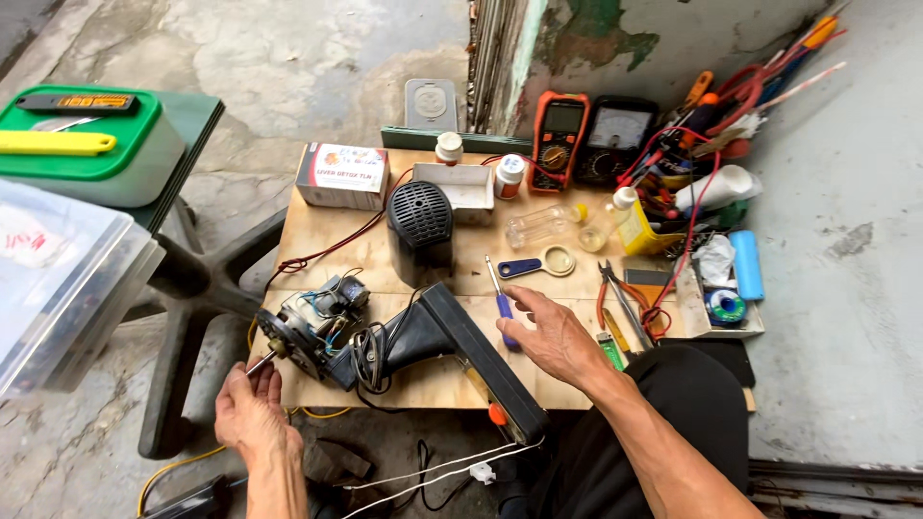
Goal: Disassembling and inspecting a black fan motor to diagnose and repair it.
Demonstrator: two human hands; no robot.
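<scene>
Motor (312, 327) with exposed windings on plywood bench (327, 235): left hand (248, 408) pinches its steel shaft (261, 362); right hand (550, 336) open, touching blue-handled screwdriver (500, 300). Best to steady the shaft, turn gently.

Left hand (248, 408): fingertips on motor (310, 327) shaft, 7 o'clock.
Right hand (548, 336): fingers spread, touching blue screwdriver (500, 300).
Table (327, 240): plywood.

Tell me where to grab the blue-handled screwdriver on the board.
Probably grip the screwdriver by its blue handle, coming from the near side where the right hand rests on it. It lies flat, with its thin metal shaft pointing away towards the black cover.
</scene>
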